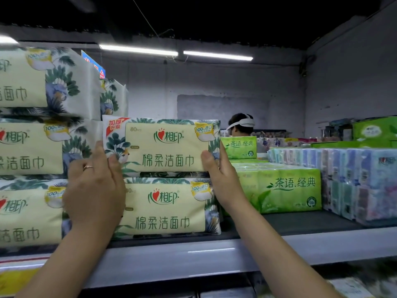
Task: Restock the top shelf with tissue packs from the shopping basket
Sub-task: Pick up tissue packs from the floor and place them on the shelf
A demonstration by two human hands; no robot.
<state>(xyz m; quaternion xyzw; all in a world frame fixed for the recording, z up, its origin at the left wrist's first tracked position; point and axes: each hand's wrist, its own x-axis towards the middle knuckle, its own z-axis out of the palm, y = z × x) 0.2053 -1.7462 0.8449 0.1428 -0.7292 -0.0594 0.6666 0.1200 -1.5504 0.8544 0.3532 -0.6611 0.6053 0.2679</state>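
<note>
Our left hand (94, 186) and right hand (221, 179) grip one tissue pack (165, 145), fingers curled round its ends. It sits atop a second pack (163, 209) on the top shelf (214, 254).

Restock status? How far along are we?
Done: left stack stands three packs high; one lower pack sits on the shelf. In hand: left hand and right hand grip the top pack on the lower pack. Left: third tier here looks open; basket out of view.

Leftmost tissue packs (23, 147) half off-frame
</note>
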